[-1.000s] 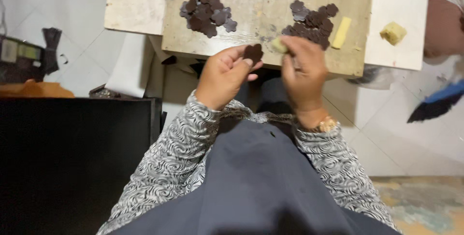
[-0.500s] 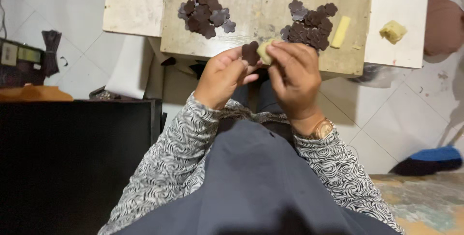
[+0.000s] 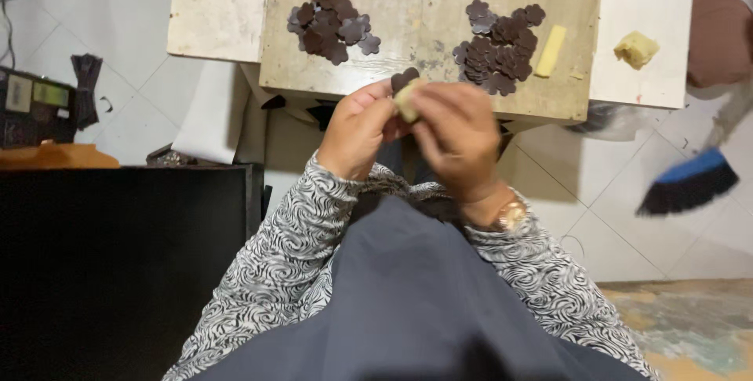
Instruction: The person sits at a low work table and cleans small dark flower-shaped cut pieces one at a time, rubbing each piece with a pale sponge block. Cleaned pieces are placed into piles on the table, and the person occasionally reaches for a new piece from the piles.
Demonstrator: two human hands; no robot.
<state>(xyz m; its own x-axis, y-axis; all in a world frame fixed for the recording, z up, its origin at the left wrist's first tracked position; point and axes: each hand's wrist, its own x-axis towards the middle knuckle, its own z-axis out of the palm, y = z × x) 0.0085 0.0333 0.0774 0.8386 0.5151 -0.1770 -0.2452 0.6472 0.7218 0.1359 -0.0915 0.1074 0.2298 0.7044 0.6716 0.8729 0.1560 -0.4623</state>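
white tiled floor, wooden board (image 3: 423,28) ahead. left hand (image 3: 357,130) pinched dark flower piece (image 3: 403,79), right hand (image 3: 459,134) pressed yellowish block (image 3: 408,100) against it. risked slipping loose, thin grip.

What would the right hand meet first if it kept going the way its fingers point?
Probably the pale yellow block at the right hand's fingertips, then the dark flower-shaped piece held by the left hand. Depth is unclear.

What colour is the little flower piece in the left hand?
Dark brown. The flower piece shows best in the head view, pinched in the left hand.
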